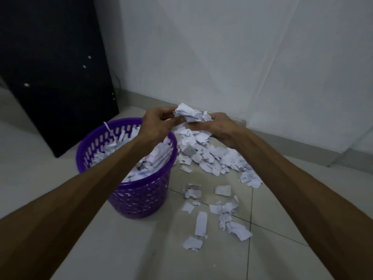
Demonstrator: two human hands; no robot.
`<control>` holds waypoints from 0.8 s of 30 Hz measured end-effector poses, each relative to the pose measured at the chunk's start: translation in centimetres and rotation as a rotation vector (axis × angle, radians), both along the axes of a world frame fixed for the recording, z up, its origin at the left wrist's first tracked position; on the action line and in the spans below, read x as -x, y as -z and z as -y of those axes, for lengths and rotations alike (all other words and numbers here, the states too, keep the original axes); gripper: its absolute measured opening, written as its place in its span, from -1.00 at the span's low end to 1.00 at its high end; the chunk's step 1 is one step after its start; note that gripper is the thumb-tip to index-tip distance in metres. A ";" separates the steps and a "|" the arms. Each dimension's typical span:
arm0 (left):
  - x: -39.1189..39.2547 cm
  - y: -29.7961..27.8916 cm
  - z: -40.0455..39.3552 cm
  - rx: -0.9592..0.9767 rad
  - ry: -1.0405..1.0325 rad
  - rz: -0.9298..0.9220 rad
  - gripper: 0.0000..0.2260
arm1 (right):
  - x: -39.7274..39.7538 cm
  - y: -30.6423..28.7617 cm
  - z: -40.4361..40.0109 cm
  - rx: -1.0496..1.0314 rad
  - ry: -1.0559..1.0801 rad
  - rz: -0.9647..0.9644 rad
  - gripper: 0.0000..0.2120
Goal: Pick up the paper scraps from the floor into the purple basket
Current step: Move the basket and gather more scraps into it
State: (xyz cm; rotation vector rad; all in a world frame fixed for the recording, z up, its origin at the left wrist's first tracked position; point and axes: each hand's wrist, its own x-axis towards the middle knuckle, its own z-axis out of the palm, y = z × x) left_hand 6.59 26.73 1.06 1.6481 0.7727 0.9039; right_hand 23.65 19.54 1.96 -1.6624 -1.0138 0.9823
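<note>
A bunch of white paper scraps (191, 115) is held up in the air between both hands. My left hand (157, 123) grips its left side and my right hand (217, 128) cups it from the right and below. The bunch hangs just right of the far rim of the purple basket (141, 197), which stands on the floor and holds several white scraps. A heap of scraps (210, 156) lies on the tiles right of the basket, under my hands. Loose scraps (226, 213) are scattered nearer to me.
A black panel (56, 73) leans against the wall behind the basket on the left. The white wall (222, 57) with a grey skirting runs behind the heap. Pale floor tiles (125, 249) stretch toward me.
</note>
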 end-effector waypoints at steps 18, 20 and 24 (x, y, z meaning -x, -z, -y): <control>15.7 3.3 -5.0 -0.161 -0.227 -0.403 -0.50 | 10.5 1.3 -6.6 0.024 -0.219 0.488 -0.38; 16.0 3.7 -5.1 -0.194 -0.251 -0.411 -0.59 | 10.4 0.8 -6.2 -0.008 -0.181 0.577 -0.37; 16.2 3.9 -5.0 -0.233 -0.196 -0.401 -0.70 | 10.7 1.0 -5.9 -0.106 -0.184 0.409 -0.62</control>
